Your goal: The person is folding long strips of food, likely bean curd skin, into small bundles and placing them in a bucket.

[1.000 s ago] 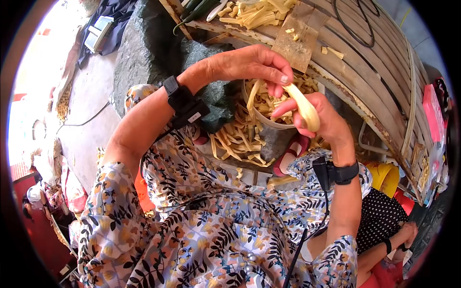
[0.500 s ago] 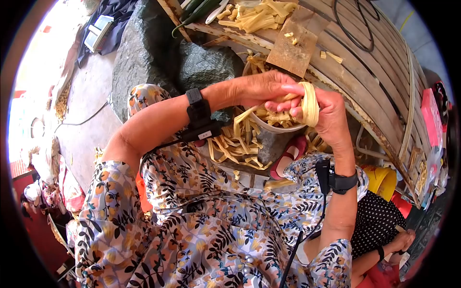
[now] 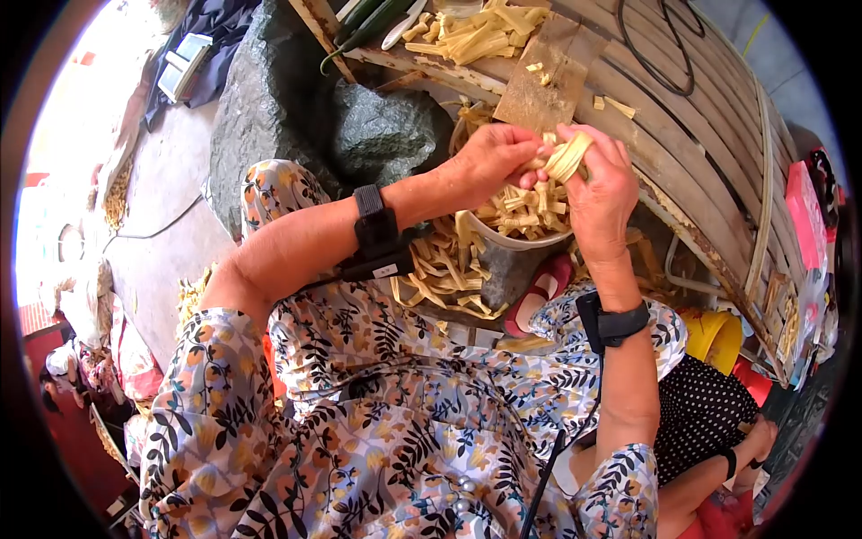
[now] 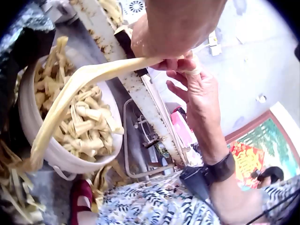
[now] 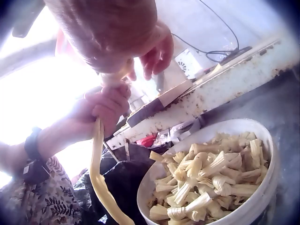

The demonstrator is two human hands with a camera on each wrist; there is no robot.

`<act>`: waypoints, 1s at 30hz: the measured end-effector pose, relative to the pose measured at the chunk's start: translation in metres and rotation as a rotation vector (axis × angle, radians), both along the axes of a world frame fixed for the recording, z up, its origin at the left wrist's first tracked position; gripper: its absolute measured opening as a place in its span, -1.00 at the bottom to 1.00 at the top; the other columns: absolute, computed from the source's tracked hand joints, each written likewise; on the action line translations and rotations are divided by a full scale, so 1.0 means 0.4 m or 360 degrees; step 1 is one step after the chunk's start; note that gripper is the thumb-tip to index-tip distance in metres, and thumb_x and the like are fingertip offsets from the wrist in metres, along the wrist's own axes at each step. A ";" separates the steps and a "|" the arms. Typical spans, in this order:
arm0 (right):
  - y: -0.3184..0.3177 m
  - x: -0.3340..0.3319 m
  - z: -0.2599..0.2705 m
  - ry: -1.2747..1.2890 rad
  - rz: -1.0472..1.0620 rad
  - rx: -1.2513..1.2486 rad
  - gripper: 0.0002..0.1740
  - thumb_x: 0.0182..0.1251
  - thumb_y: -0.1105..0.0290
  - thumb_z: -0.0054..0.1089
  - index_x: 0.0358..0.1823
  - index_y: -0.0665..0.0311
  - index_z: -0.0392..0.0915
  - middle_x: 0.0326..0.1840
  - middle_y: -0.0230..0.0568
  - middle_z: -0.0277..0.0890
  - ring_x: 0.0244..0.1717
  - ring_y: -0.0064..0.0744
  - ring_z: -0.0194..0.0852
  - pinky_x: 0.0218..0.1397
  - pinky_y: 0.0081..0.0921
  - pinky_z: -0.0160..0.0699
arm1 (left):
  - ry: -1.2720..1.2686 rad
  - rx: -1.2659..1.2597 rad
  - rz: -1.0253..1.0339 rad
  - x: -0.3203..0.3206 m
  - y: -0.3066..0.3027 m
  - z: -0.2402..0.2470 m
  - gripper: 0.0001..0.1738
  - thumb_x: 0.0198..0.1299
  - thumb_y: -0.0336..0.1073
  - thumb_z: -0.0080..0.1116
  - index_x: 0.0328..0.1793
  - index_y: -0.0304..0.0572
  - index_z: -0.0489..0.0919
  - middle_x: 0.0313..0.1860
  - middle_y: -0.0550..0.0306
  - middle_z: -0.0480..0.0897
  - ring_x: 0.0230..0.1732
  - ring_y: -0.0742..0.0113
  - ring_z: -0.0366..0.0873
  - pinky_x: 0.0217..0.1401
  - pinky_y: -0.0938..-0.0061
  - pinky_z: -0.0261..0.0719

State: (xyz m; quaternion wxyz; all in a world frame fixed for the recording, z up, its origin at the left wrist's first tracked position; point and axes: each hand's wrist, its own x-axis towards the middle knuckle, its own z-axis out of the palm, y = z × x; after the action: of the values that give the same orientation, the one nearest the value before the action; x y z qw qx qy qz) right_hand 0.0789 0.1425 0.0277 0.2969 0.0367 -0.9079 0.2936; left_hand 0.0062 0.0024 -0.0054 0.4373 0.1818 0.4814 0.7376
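Over the white bucket, both hands hold one long, pale yellow fibrous strip. My left hand grips it between thumb and fingers, and a long tail of strip hangs from that hand past the bucket rim in the left wrist view. My right hand pinches the part wound into a loop, close against the left fingertips. Below, many short knotted pieces of similar strip fill the bucket.
A slatted bench with a rusty edge stands beyond the bucket. A small wooden board and a pile of strips lie on it. Large dark rocks are at the left; loose strips lie on the ground near a red shoe.
The strip, earlier a wide bend over the right fingers, is now a tighter wound loop held by the right fingers. Both hands have shifted slightly away from the body.
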 end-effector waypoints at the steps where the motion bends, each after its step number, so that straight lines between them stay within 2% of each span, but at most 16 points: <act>1: -0.006 0.001 -0.004 -0.0080 -0.0068 -0.0167 -0.70 -0.05 0.33 0.29 -0.23 0.26 0.58 -0.37 -0.24 0.52 -0.43 -0.21 0.47 -0.35 -0.49 0.42 | 0.0125 -0.0050 0.0091 0.001 0.001 0.021 -0.75 0.30 -0.29 -0.11 -0.11 -0.33 0.49 -0.46 0.20 0.52 -0.60 0.63 0.34 -0.52 0.73 0.37; 2: -0.012 0.002 -0.004 -0.0160 -0.0135 -0.0334 -0.71 -0.04 0.34 0.29 -0.24 0.26 0.58 -0.38 -0.23 0.52 -0.44 -0.17 0.46 -0.35 -0.48 0.42 | 0.0249 -0.0098 0.0183 0.001 0.001 0.034 -0.74 0.30 -0.29 -0.13 -0.09 -0.34 0.49 -0.46 0.20 0.51 -0.58 0.62 0.36 -0.50 0.73 0.39; 3: -0.014 0.001 0.003 -0.0340 -0.0139 -0.0485 -0.76 0.01 0.38 0.28 -0.26 0.30 0.58 -0.46 -0.27 0.53 -0.51 -0.35 0.46 -0.37 -0.52 0.41 | 0.0295 -0.0116 0.0180 0.000 -0.002 0.036 -0.70 0.31 -0.27 -0.13 -0.03 -0.37 0.47 -0.45 0.22 0.50 -0.55 0.60 0.39 -0.46 0.72 0.43; 6: 0.004 -0.011 -0.025 -0.0549 0.0113 -0.0936 -0.80 0.06 0.41 0.24 -0.28 0.35 0.58 -0.54 -0.33 0.53 -0.53 -0.64 0.37 -0.41 -0.60 0.38 | 0.0408 -0.0189 0.0105 -0.002 -0.012 0.040 -0.69 0.31 -0.26 -0.14 -0.03 -0.38 0.46 -0.45 0.22 0.51 -0.54 0.59 0.40 -0.45 0.70 0.44; 7: 0.007 -0.013 -0.032 -0.0569 0.0167 -0.1036 -0.81 0.09 0.44 0.21 -0.28 0.38 0.58 -0.56 -0.37 0.52 -0.49 -0.78 0.27 -0.43 -0.67 0.35 | 0.0393 -0.0191 0.0076 -0.009 -0.013 0.032 -0.67 0.30 -0.20 -0.12 -0.09 -0.38 0.47 -0.43 0.20 0.51 -0.53 0.56 0.42 -0.44 0.68 0.45; 10: 0.009 -0.011 -0.049 -0.0652 0.0122 -0.1088 -0.82 0.09 0.42 0.23 -0.30 0.37 0.58 -0.58 -0.36 0.51 -0.53 -0.77 0.29 -0.45 -0.68 0.35 | 0.0474 -0.0354 -0.0044 -0.014 -0.018 0.058 -0.61 0.29 -0.11 -0.10 -0.20 -0.39 0.49 -0.48 0.18 0.52 -0.53 0.53 0.44 -0.45 0.63 0.44; 11: -0.009 -0.005 -0.034 -0.0630 0.0031 -0.1007 -0.86 0.06 0.45 0.21 -0.34 0.35 0.57 -0.49 -0.37 0.53 -0.48 -0.68 0.36 -0.38 -0.66 0.37 | 0.0893 -0.0512 -0.0053 -0.006 -0.014 0.063 -0.57 0.26 -0.06 -0.07 -0.33 -0.37 0.49 -0.57 0.19 0.51 -0.56 0.52 0.42 -0.49 0.59 0.40; 14: -0.014 -0.005 -0.061 -0.0221 -0.0054 -0.0197 -0.88 0.03 0.48 0.20 -0.38 0.35 0.56 -0.34 -0.40 0.52 -0.36 -0.53 0.40 -0.26 -0.63 0.39 | 0.1618 -0.0725 0.0098 -0.003 -0.002 0.028 -0.63 0.23 -0.12 -0.05 -0.37 -0.36 0.49 -0.62 0.21 0.49 -0.56 0.53 0.41 -0.51 0.57 0.36; 15: -0.018 -0.005 -0.060 -0.0173 -0.0048 -0.0177 -0.88 -0.01 0.54 0.17 -0.39 0.37 0.54 -0.23 -0.39 0.49 -0.24 -0.43 0.38 -0.16 -0.60 0.38 | 0.1711 -0.0573 0.0302 -0.005 0.004 0.012 -0.70 0.19 -0.20 -0.03 -0.38 -0.35 0.48 -0.63 0.25 0.45 -0.60 0.52 0.34 -0.53 0.57 0.33; 18: -0.020 -0.001 -0.030 0.0012 0.0077 -0.0531 -0.89 -0.02 0.58 0.17 -0.39 0.41 0.54 -0.20 -0.32 0.50 -0.25 -0.46 0.39 -0.13 -0.60 0.39 | 0.0522 -0.0437 0.0183 -0.004 -0.003 0.005 -0.76 0.16 -0.25 -0.01 -0.34 -0.33 0.48 -0.68 0.33 0.33 -0.64 0.52 0.26 -0.57 0.62 0.28; 19: 0.000 -0.004 -0.029 0.0043 0.0138 -0.0708 -0.89 -0.01 0.61 0.16 -0.39 0.43 0.54 -0.15 -0.27 0.50 -0.20 -0.49 0.39 -0.09 -0.60 0.39 | 0.0344 -0.0267 0.0192 0.008 -0.005 0.006 -0.73 0.18 -0.18 0.03 -0.30 -0.29 0.48 -0.69 0.42 0.19 -0.67 0.60 0.12 -0.63 0.69 0.13; 22: 0.060 -0.002 -0.002 -0.0045 0.0032 -0.1631 -0.90 0.06 0.58 0.16 -0.37 0.44 0.59 -0.09 -0.24 0.48 -0.15 -0.55 0.41 -0.07 -0.62 0.41 | -0.0290 -0.0199 -0.0014 0.013 -0.004 0.052 -0.69 0.22 -0.12 0.02 -0.25 -0.26 0.48 -0.69 0.47 0.13 -0.68 0.69 0.01 -0.65 0.74 -0.04; 23: 0.079 0.001 -0.001 -0.0080 0.0029 -0.1899 -0.88 0.10 0.54 0.18 -0.33 0.44 0.59 -0.07 -0.23 0.47 -0.17 -0.57 0.43 -0.06 -0.63 0.43 | -0.0174 -0.0200 -0.0031 0.016 -0.002 0.056 -0.66 0.25 -0.09 0.00 -0.25 -0.29 0.49 -0.69 0.49 0.11 -0.69 0.71 -0.07 -0.67 0.73 -0.12; 26: 0.083 0.005 -0.004 -0.0149 -0.0044 -0.1973 -0.86 0.11 0.51 0.19 -0.32 0.43 0.60 -0.08 -0.24 0.48 -0.18 -0.58 0.45 -0.08 -0.63 0.47 | -0.0089 -0.0141 -0.0127 0.003 -0.012 0.049 -0.70 0.26 -0.15 -0.03 -0.25 -0.29 0.49 -0.70 0.50 0.11 -0.70 0.71 -0.06 -0.68 0.74 -0.12; 30: 0.076 0.011 -0.014 -0.0383 -0.0045 -0.2013 -0.86 0.12 0.48 0.19 -0.33 0.42 0.60 -0.10 -0.25 0.50 -0.19 -0.58 0.46 -0.13 -0.64 0.50 | -0.0310 -0.0036 -0.0345 -0.015 -0.044 0.041 -0.73 0.28 -0.18 -0.07 -0.33 -0.22 0.46 -0.72 0.51 0.12 -0.71 0.73 -0.06 -0.69 0.75 -0.12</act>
State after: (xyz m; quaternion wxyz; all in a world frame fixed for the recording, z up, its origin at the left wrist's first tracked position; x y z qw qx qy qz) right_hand 0.0831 0.1728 0.0221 0.1612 -0.1906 -0.5868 0.7703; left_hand 0.0001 -0.0153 0.0109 0.5610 0.1554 0.4225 0.6947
